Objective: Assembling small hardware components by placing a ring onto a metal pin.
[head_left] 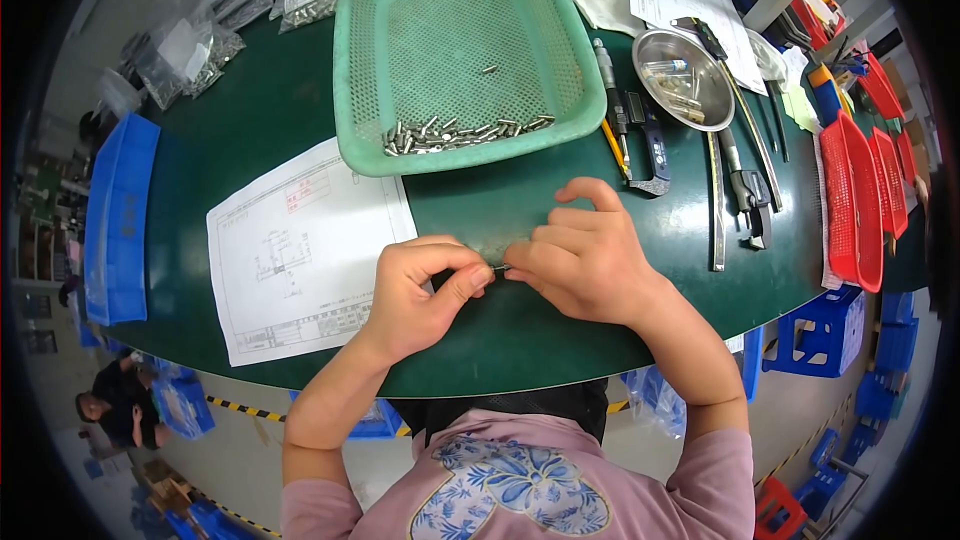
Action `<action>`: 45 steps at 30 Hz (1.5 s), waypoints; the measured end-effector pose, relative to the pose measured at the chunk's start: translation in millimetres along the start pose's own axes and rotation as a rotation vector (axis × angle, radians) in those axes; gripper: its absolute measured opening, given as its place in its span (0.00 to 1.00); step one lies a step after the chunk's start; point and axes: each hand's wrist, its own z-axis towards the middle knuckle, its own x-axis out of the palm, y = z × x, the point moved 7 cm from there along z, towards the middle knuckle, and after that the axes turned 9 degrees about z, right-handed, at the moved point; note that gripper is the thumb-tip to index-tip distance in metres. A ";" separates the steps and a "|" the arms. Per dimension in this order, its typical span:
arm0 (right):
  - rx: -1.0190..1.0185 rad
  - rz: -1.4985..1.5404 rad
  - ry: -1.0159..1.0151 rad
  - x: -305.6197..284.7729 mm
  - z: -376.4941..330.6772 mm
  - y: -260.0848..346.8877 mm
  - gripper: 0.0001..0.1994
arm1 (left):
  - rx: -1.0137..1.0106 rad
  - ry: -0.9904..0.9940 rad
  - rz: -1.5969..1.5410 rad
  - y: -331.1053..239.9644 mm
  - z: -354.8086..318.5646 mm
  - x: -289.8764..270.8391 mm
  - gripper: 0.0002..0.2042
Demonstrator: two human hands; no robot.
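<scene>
Pinching a small metal piece (500, 267), mostly hidden by fingertips, the left hand (422, 292) and right hand (590, 258) are meeting over the green counter (480, 355)! Beyond them, a green basket (347, 90) is holding a heap of metal pins (455, 136), while a printed drawing (300, 290) is lying partly behind the left hand.

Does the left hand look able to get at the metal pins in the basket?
Likely yes: the basket is open above the metal pins, though the left hand is pinching a small metal piece and must clear the near rim.
</scene>
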 end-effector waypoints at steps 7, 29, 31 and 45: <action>0.398 0.523 0.211 18.4 -11.9 -24.9 0.07 | 0.141 0.051 0.347 -14.7 -0.5 5.1 0.03; -0.039 0.035 -0.138 5.6 -3.9 10.3 0.07 | 0.241 -0.023 0.212 -20.3 -6.0 11.2 0.13; -0.083 -0.040 -0.194 0.5 -1.1 11.4 0.07 | 0.167 0.014 0.122 -10.1 -3.7 11.0 0.14; 0.272 0.298 -0.021 8.0 -10.3 -16.5 0.08 | 0.133 -0.040 0.142 -7.6 -0.5 6.4 0.14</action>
